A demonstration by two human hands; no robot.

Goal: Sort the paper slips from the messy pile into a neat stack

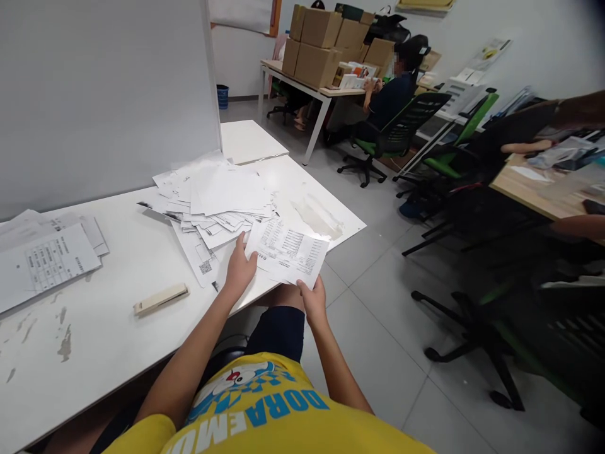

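Observation:
Both hands hold a printed sheet of paper (288, 251) above the table's front edge; it may be more than one sheet, as layered edges show below it. My left hand (241, 268) grips its left end, thumb on top. The lower right corner is pinched by my right hand (313, 297). Just beyond lies a loose, messy pile of papers (227, 192), some with print and one with a QR code. A cream stapler (161, 299) rests on the table left of my left arm.
Another paper stack (51, 255) lies at the white table's (118, 340) left. A grey partition (104, 94) stands behind. Cardboard boxes (314, 50) fill a far desk where a person (394, 94) sits. Office chairs (472, 334) and another person's arm are on the right.

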